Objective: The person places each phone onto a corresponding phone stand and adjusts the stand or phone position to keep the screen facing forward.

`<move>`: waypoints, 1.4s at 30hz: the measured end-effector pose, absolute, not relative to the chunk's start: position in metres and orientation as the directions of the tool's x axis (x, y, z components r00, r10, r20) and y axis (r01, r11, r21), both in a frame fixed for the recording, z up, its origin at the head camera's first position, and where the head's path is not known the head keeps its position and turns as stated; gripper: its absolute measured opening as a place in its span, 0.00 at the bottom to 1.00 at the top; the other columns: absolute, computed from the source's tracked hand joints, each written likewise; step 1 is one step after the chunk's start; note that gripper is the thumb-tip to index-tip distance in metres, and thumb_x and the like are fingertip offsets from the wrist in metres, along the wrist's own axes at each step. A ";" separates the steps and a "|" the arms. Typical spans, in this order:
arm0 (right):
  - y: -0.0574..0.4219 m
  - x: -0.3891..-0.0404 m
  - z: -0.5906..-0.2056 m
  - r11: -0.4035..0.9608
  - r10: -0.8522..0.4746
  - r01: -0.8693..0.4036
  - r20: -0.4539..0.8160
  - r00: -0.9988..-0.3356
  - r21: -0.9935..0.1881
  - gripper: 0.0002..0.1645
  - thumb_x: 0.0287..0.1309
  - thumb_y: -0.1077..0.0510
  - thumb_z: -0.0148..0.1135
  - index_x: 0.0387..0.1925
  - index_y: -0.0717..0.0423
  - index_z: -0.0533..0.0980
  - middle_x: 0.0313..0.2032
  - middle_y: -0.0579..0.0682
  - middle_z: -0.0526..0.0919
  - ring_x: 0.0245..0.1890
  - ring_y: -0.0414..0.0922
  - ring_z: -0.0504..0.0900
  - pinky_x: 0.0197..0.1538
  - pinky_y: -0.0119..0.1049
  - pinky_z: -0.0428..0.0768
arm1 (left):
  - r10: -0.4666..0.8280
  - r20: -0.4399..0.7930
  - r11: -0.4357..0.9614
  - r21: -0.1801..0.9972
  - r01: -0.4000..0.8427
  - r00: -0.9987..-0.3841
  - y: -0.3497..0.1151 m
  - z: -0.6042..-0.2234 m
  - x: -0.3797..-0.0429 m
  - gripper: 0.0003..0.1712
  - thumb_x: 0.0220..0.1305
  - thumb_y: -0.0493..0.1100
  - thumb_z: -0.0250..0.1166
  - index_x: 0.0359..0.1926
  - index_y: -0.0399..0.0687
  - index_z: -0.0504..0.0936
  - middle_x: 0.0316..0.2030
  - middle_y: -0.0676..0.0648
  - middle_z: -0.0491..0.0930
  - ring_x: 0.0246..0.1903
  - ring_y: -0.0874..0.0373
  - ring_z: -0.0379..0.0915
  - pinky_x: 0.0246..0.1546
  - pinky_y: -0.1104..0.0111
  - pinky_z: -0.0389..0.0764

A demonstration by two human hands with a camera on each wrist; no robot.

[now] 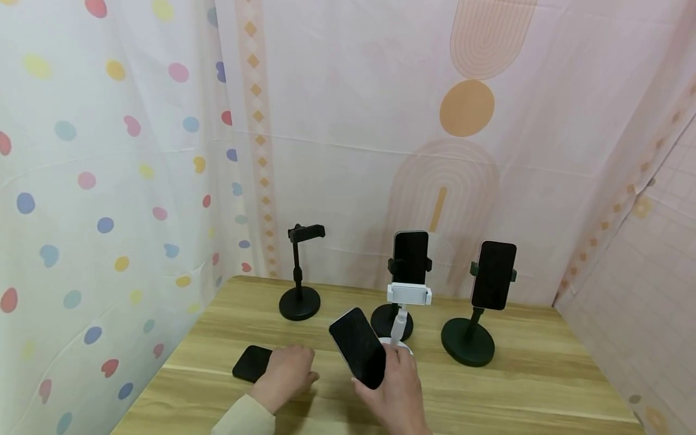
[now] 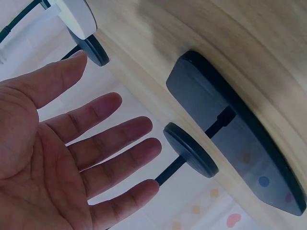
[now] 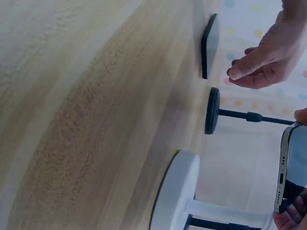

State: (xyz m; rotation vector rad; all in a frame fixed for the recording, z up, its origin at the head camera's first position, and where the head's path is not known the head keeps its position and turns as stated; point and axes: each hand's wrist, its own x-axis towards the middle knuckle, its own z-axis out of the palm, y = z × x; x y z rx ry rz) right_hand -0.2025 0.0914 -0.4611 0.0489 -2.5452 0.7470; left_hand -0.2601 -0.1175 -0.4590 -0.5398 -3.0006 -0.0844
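Observation:
My right hand (image 1: 399, 389) grips a smartphone (image 1: 357, 347) by its edges, its dark screen facing up and tilted above the table. Just beyond that hand stands a white phone stand (image 1: 409, 294) with a bare clamp. My left hand (image 1: 288, 374) hovers with its fingers spread and loosely bent, holding nothing, as the left wrist view shows. Beside it a second black smartphone (image 1: 252, 363) lies flat on the table; in the head view the hand covers its right end. The right wrist view catches only the lower end of the held phone (image 3: 290, 167).
At the back left is a black phone stand (image 1: 299, 302) with no phone in it. Another black stand (image 1: 382, 320) behind the white one bears a phone (image 1: 411, 257). To the right, a dark green stand (image 1: 467, 343) carries a phone (image 1: 493, 275). Patterned curtains (image 1: 337, 121) enclose the wooden table (image 1: 522, 393).

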 end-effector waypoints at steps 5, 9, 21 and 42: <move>0.096 -0.199 -0.455 0.835 0.142 -0.132 0.441 -0.886 -0.534 0.49 0.36 0.38 0.81 0.55 0.64 0.76 0.49 0.57 0.75 0.47 0.50 0.75 0.47 0.47 0.80 | 0.380 0.130 0.923 0.002 0.384 -0.916 -0.112 -0.456 -0.264 0.18 0.53 0.51 0.76 0.26 0.45 0.79 0.21 0.49 0.76 0.22 0.53 0.76 0.23 0.58 0.77; 0.101 -0.197 -0.453 0.827 0.170 -0.124 0.453 -0.875 -0.549 0.49 0.36 0.37 0.81 0.55 0.64 0.76 0.49 0.57 0.75 0.47 0.50 0.75 0.48 0.48 0.80 | 0.400 0.158 0.914 -0.004 0.405 -0.903 -0.108 -0.453 -0.267 0.17 0.53 0.51 0.76 0.25 0.46 0.78 0.21 0.50 0.75 0.21 0.55 0.74 0.21 0.61 0.76; 0.112 -0.196 -0.444 0.803 0.258 -0.101 0.494 -0.830 -0.588 0.48 0.36 0.41 0.83 0.55 0.63 0.75 0.47 0.58 0.75 0.45 0.52 0.75 0.48 0.50 0.78 | 0.462 0.304 0.877 -0.013 0.481 -0.833 -0.098 -0.448 -0.273 0.18 0.51 0.50 0.77 0.25 0.48 0.76 0.20 0.50 0.75 0.19 0.55 0.73 0.18 0.62 0.73; 0.122 -0.196 -0.436 0.717 0.408 -0.131 0.565 -0.717 -0.684 0.46 0.36 0.47 0.84 0.54 0.66 0.74 0.47 0.59 0.73 0.45 0.54 0.75 0.46 0.53 0.78 | 0.542 0.577 0.762 -0.033 0.646 -0.611 -0.068 -0.430 -0.283 0.25 0.60 0.51 0.72 0.55 0.45 0.78 0.45 0.45 0.85 0.34 0.53 0.84 0.31 0.62 0.82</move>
